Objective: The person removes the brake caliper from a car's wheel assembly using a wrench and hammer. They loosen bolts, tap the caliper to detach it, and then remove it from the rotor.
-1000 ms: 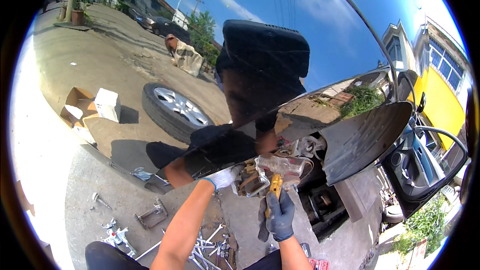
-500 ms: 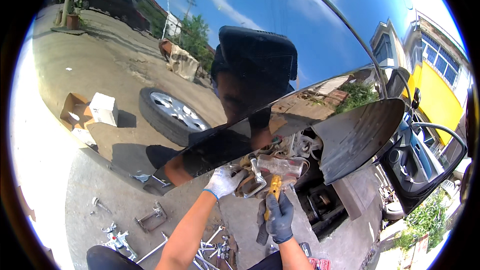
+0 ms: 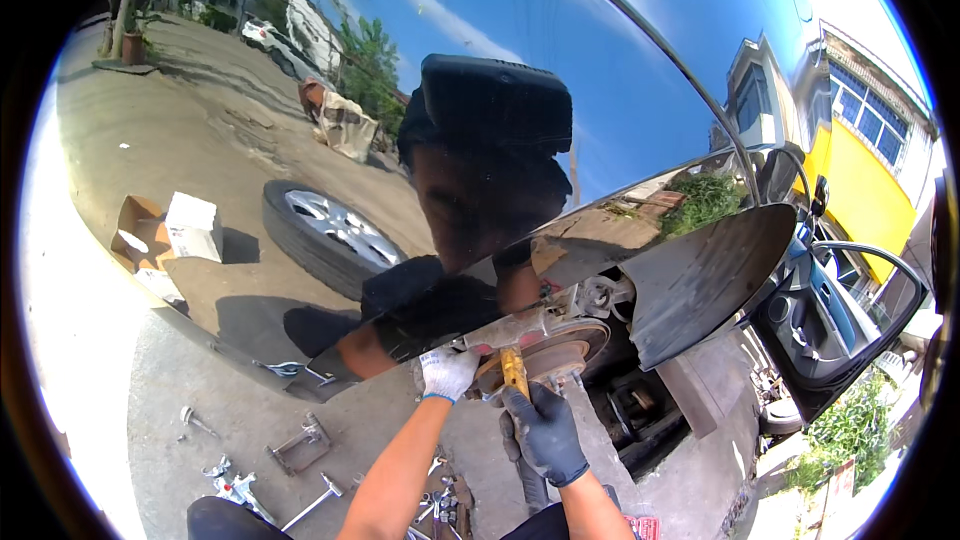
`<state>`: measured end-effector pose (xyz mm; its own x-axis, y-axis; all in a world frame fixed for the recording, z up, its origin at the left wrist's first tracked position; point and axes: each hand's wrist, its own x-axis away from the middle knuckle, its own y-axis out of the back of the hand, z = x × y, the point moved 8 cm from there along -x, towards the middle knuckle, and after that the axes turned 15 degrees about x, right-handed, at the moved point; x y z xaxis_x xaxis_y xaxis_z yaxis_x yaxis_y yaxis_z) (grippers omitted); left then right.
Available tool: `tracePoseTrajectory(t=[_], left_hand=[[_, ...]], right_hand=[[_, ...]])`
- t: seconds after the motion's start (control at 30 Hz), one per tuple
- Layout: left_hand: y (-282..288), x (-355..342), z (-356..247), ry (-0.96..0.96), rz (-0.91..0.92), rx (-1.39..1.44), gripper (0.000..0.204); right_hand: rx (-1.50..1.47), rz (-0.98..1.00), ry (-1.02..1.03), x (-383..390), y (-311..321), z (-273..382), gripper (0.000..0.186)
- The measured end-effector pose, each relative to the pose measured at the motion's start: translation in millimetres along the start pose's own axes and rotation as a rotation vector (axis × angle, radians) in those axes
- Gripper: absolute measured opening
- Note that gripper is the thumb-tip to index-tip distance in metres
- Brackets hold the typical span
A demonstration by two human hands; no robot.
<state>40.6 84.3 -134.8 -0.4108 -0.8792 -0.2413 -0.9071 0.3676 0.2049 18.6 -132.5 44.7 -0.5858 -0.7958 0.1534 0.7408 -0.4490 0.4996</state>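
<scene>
My left hand (image 3: 448, 373), in a white glove with a blue cuff, is up against the left side of a rusty brake disc (image 3: 572, 348). Its fingertips are hidden among the brake parts, so their grip does not show. A dark grey glove covers my right hand (image 3: 548, 432), whose fingers wrap round a yellow-bodied tool with a dark handle (image 3: 514, 372). The tool's yellow end points up at the disc's near face; contact cannot be made out. Above the disc sits the worn metal caliper area (image 3: 510, 328), partly under the body edge.
A glossy dark car panel (image 3: 640, 90) curves overhead, mirroring a wheel and boxes. An open car door (image 3: 830, 320) stands to the right. On the concrete lie a metal bracket (image 3: 300, 443), a hammer-shaped tool (image 3: 312, 502), a silver puller-like tool (image 3: 238, 492) and several wrenches.
My right hand has raised the yellow tool's end toward the disc and tilted it left. The chrome tool across the brake parts is no longer visible. The left hand has shifted slightly lower.
</scene>
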Motion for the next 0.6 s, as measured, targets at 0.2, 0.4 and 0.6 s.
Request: tracePoseTrajectory(t=[0.2, 0.4, 0.6], left_hand=[[36.9, 18.7, -35.1, -0.156, -0.359, 0.455, 0.026], [19.1, 15.2, -17.9, 0.039, -0.249, 0.253, 0.038], [-3.3, 33.0, 3.8, -0.014, -0.035, -0.056, 0.036]], right_hand=[[-0.086, -0.321, 0.223, 22.0, 78.9, 46.6, 0.030], [-0.258, -0.636, 0.425, 19.5, 97.2, 65.3, 0.037], [0.109, 0.050, -0.154, -16.4, -1.8, 1.4, 0.026]])
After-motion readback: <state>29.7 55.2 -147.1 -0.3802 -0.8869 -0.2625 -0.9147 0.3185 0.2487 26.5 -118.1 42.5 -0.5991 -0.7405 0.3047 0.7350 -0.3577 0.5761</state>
